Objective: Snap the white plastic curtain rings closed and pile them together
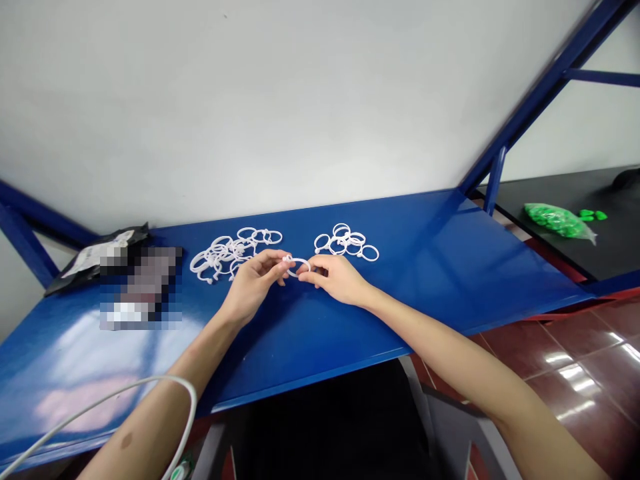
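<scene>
Fingers of the left hand (254, 280) pinch one white ring (301, 260) at its knobbed part; the right hand (343, 277) clamps its right side, probably to steady it. Farther on the blue table (420, 233), a larger ring pile (220, 252) lies left, a smaller ring group (346, 245) right, perhaps against mixing.

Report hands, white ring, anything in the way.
Left hand, right hand both on one white ring. Ring pile beyond left hand, smaller pile beyond right. White cable crosses view of left forearm.
</scene>
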The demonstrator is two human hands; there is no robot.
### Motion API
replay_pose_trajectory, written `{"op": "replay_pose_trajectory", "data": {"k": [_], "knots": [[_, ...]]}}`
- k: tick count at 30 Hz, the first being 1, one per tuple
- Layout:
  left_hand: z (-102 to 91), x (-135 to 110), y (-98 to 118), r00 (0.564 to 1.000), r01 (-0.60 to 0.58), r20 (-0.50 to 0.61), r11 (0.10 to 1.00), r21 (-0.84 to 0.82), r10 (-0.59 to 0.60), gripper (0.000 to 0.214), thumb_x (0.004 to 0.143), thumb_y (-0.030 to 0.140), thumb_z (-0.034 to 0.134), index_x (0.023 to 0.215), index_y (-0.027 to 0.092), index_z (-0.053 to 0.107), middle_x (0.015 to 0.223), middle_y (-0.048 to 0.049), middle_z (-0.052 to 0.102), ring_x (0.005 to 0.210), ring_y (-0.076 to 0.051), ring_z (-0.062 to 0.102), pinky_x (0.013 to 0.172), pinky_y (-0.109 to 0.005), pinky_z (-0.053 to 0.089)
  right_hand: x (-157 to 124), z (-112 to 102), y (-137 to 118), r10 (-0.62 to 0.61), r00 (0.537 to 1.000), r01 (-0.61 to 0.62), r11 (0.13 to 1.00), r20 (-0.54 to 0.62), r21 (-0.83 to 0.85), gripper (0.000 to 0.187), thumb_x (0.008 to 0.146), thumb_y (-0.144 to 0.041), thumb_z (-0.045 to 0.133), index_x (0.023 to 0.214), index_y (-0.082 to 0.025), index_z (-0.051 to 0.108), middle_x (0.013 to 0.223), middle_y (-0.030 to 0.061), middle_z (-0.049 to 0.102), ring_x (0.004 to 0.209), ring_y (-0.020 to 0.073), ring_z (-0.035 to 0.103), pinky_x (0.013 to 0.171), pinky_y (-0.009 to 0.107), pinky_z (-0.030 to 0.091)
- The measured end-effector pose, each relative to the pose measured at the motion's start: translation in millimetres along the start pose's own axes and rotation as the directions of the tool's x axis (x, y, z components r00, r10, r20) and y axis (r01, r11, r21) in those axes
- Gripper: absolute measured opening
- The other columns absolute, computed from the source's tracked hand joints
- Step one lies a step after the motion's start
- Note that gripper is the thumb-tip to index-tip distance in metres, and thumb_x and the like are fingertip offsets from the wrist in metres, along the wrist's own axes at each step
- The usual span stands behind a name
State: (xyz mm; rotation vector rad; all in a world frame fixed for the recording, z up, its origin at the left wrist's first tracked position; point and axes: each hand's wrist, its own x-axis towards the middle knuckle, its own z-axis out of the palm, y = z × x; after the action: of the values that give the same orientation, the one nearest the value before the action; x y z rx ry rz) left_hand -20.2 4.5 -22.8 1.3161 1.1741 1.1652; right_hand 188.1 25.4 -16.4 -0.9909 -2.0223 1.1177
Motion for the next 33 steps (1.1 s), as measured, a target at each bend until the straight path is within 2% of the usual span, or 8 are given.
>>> {"op": "replay_pose_trajectory", "data": {"k": [4,9,16,21,27,30,33], "knots": [[2.8,1,-2,1.0,0.018,-0.003,1.0,0.019,-0.018,0.036,0.078,0.049,0.08,0.092,0.017,0.071,0.083,-0.0043,0.073,0.066,-0.012,0.06,0.063,-0.026,0.051,0,2,1,0.03,1.0,-0.03,0.999,-0.001,0.028,0.015,0.094,-0.03,0.07,0.085,-0.018,0.07,0.073,-0.0027,0.066,0.063,0.0117,0.06,0.063,0.024,0.042],[3.4,-1,-3,1.0,0.0,-0.02,0.992,0.127,0.003,0.035,0.075,0.048,0.082,0.09,0.017,0.072,0.075,-0.0016,0.071,0.061,-0.012,0.06,0.061,-0.026,0.051,-1,0,-2,-0.007,0.995,0.009,1.0,-0.101,0.019,0.019,0.096,-0.035,0.067,0.106,-0.019,0.069,0.098,0.0024,0.074,0.066,0.0113,0.064,0.066,0.026,0.048],[6.0,-4,1,0.998,-0.057,0.033,0.985,0.162,0.052,0.036,0.077,0.045,0.082,0.096,0.019,0.067,0.077,-0.0012,0.073,0.063,-0.013,0.064,0.062,-0.026,0.053,-2,-1,-5,-0.002,0.999,0.006,0.995,-0.047,0.097,0.012,0.097,-0.03,0.064,0.1,-0.019,0.068,0.091,-0.0003,0.074,0.06,0.0098,0.067,0.062,0.024,0.05],[6.9,-6,1,0.995,-0.097,0.021,0.972,0.215,0.095,0.026,0.085,0.043,0.073,0.094,0.019,0.07,0.08,-0.0014,0.073,0.063,-0.013,0.065,0.063,-0.026,0.055,-3,-1,-3,-0.054,0.998,0.052,0.997,-0.04,-0.056,0.015,0.101,-0.033,0.06,0.101,-0.02,0.069,0.091,0.0001,0.074,0.065,0.011,0.066,0.067,0.025,0.048],[9.8,-9,-2,0.987,-0.162,0.03,0.941,0.298,0.161,0.018,0.087,0.037,0.069,0.087,0.019,0.071,0.074,-0.0002,0.073,0.06,-0.013,0.064,0.06,-0.025,0.054,-6,0,-1,-0.208,0.978,0.195,0.936,-0.015,-0.292,0.016,0.105,-0.025,0.053,0.103,-0.02,0.069,0.102,0.0029,0.075,0.09,0.0164,0.069,0.077,0.027,0.047],[11.8,-13,-3,0.962,-0.263,0.037,0.876,0.405,0.272,0.012,0.089,0.029,0.066,0.083,0.02,0.071,0.073,0.0005,0.074,0.063,-0.013,0.066,0.063,-0.025,0.054,-11,0,-2,-0.24,0.97,0.235,0.908,0.03,-0.347,0.019,0.106,-0.025,0.05,0.105,-0.02,0.068,0.105,0.0034,0.074,0.092,0.0168,0.069,0.077,0.027,0.048],[12.8,-17,-4,0.909,-0.383,0.056,0.775,0.503,0.412,0.011,0.091,0.022,0.063,0.083,0.021,0.07,0.081,0.0,0.077,0.071,-0.014,0.07,0.07,-0.025,0.055,-15,0,-4,-0.272,0.96,0.274,0.868,0.065,-0.414,0.022,0.108,-0.027,0.047,0.109,-0.02,0.068,0.107,0.0042,0.073,0.092,0.0168,0.069,0.075,0.027,0.048]]}}
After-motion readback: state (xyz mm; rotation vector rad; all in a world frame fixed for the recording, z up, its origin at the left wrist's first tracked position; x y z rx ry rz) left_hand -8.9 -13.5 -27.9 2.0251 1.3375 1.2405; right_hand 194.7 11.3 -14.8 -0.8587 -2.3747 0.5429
